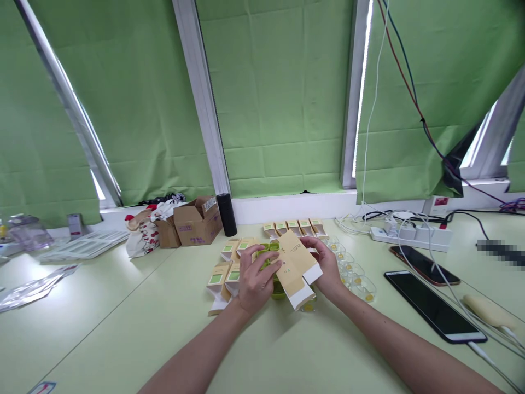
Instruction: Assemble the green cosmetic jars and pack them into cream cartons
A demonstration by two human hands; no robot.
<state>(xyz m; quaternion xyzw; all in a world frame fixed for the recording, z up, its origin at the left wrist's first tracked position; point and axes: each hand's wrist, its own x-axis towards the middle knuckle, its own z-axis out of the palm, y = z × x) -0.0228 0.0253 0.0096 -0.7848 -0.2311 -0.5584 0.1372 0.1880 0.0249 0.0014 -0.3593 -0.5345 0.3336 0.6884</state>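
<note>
A small tan folding carton (294,261) with white flaps is held up in front of me, its flaps spread at the lower end. My left hand (257,279) is closed on its left side, fingers bent over the front face. At the right edge, my right hand (324,268) grips the same carton, with part of the fingers hidden behind it. Green containers (279,291) show partly behind the carton. Left of them stand several tan cartons with green windows (215,278), and a row of similar cartons (293,226) lies farther back. Clear plastic cups with yellow spots (357,279) sit beside my right hand.
Two phones (435,306) and a cream-coloured device (488,311) with white cables lie at the right, before a power strip (414,236). Toward the back left are a cardboard box (199,224), a black cylinder (227,214), a patterned bag (143,238) and white trays (84,246).
</note>
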